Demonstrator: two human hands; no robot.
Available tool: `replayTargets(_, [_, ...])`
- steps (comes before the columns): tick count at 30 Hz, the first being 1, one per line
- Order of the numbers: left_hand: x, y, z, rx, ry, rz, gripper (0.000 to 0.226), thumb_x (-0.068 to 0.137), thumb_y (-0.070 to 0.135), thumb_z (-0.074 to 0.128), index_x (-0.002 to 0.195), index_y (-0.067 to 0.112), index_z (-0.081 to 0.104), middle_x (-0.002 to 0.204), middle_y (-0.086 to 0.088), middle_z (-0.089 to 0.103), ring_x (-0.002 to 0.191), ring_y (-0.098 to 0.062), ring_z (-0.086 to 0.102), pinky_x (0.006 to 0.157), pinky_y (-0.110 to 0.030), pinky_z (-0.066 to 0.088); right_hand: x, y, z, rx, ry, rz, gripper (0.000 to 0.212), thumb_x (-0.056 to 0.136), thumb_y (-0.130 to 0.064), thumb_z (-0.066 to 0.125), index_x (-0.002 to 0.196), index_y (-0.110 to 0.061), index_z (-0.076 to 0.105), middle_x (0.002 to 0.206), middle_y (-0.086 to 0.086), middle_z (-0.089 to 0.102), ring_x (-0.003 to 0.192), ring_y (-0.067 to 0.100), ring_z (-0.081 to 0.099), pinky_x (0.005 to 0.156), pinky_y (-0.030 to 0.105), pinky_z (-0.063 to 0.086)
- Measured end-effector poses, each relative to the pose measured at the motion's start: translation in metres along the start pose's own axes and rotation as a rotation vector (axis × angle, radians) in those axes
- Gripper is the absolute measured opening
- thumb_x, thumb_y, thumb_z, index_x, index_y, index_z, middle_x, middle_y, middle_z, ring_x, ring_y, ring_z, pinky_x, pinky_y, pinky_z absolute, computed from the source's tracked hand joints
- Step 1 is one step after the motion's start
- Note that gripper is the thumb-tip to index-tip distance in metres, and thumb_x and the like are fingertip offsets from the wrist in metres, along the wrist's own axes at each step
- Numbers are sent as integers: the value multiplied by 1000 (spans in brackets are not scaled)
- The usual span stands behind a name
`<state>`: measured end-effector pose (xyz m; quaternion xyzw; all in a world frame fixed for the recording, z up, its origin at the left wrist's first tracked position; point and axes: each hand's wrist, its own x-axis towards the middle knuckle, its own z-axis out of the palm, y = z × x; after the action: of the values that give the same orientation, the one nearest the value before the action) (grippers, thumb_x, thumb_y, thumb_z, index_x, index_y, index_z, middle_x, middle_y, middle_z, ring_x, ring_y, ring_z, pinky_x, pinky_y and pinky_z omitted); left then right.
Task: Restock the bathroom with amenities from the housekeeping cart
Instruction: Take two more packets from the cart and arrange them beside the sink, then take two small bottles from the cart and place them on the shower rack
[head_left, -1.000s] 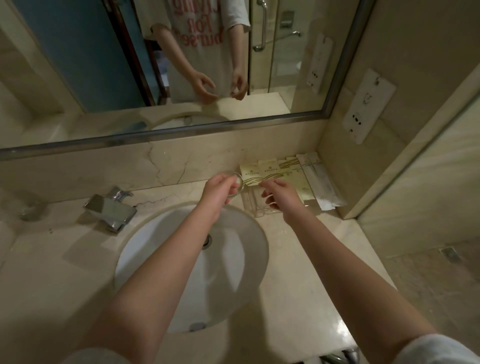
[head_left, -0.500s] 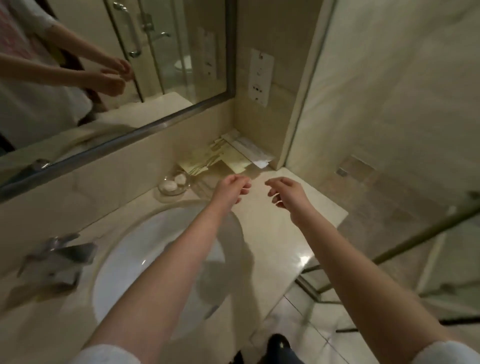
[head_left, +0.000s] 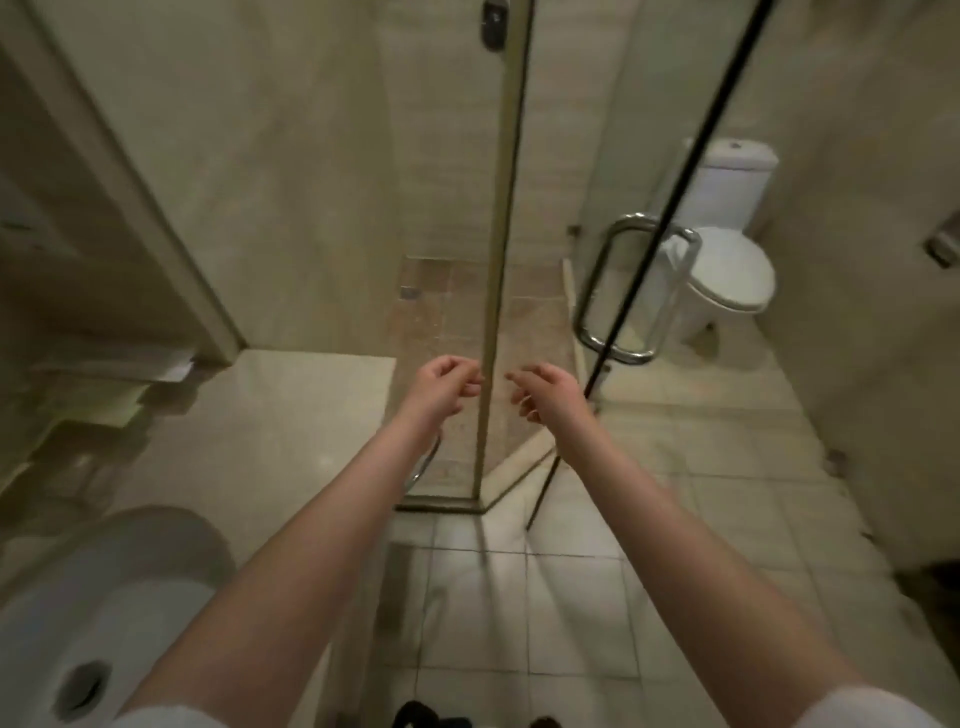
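Polished beige stone counter (head_left: 291, 426) with blurred pale amenity packets (head_left: 104, 400) at its wall corner; left hand (head_left: 441, 387) and right hand (head_left: 545, 392), fingers loosely curled and empty, hover past its free edge.

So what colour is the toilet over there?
The toilet is white, shown best in the head view.

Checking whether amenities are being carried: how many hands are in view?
2. The left hand is just left of the shower's glass edge, the right hand just right of it; both loosely curled, holding nothing.
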<state>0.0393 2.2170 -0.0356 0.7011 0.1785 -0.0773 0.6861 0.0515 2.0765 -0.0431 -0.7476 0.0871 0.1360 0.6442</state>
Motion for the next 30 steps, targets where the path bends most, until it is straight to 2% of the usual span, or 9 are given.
replayTargets(3, [-9, 1, 86, 93, -155, 23, 19, 93, 16, 51, 75, 21, 54, 76, 4, 60, 65, -5, 53, 50, -16, 34, -15, 19, -83, 62, 167, 35, 13, 89, -17, 58, 76, -19, 60, 61, 2, 53, 36, 2, 42, 40, 13, 32])
replayTargets(6, [-22, 2, 165, 139, -292, 65, 17, 93, 15, 52, 76, 21, 54, 75, 4, 61, 63, -4, 52, 41, -7, 34, -40, 41, -161, 118, 303, 52, 9, 88, -17, 57, 81, -15, 63, 62, 0, 54, 42, 6, 44, 44, 16, 33])
replayTargets(8, [-32, -1, 218, 180, -370, 56, 16, 92, 18, 53, 77, 22, 54, 76, 5, 61, 65, -5, 52, 48, -10, 38, -59, 58, -208, 159, 380, 63, 11, 88, -18, 57, 92, -10, 64, 64, 0, 54, 45, 7, 44, 46, 18, 33])
replayTargets(11, [-50, -11, 293, 249, -511, 26, 14, 93, 21, 52, 78, 23, 53, 78, 7, 60, 67, -4, 53, 58, -21, 35, -89, 82, -272, 204, 529, 103, 13, 88, -20, 57, 94, -11, 64, 65, 0, 55, 50, 11, 45, 50, 20, 34])
replayTargets(21, [-98, -16, 519, 376, -966, 29, 11, 90, 24, 55, 80, 22, 56, 79, 5, 62, 69, -6, 55, 62, -23, 36, -170, 130, -453, 370, 1009, 179, 12, 88, -20, 58, 92, -11, 65, 66, -1, 54, 53, 12, 46, 52, 22, 35])
replayTargets(25, [-107, -13, 611, 423, -1147, 49, 12, 90, 24, 55, 78, 22, 55, 79, 6, 61, 71, -7, 56, 65, -24, 39, -186, 143, -521, 391, 1176, 207, 17, 90, -21, 57, 98, -9, 65, 69, -1, 55, 56, 11, 47, 54, 22, 37])
replayTargets(27, [-112, -8, 658, 438, -1248, 57, 12, 91, 22, 55, 79, 21, 56, 76, 5, 60, 68, -7, 54, 59, -19, 44, -194, 146, -558, 426, 1273, 201, 11, 90, -19, 57, 93, -11, 64, 68, 0, 54, 55, 11, 46, 53, 22, 37])
replayTargets(28, [-115, -4, 679, 438, -1287, 57, 13, 91, 20, 54, 79, 20, 56, 75, 5, 59, 66, -7, 53, 51, -14, 45, -197, 147, -575, 443, 1321, 203, 9, 90, -19, 57, 89, -13, 63, 68, 0, 54, 54, 11, 46, 51, 21, 36])
replayTargets(30, [-123, 2, 721, 446, -1349, 56, 14, 92, 18, 54, 78, 18, 55, 72, 4, 57, 62, -7, 51, 39, -6, 39, -204, 149, -609, 460, 1409, 211, 8, 90, -19, 57, 85, -14, 61, 68, 0, 54, 52, 11, 45, 47, 20, 35])
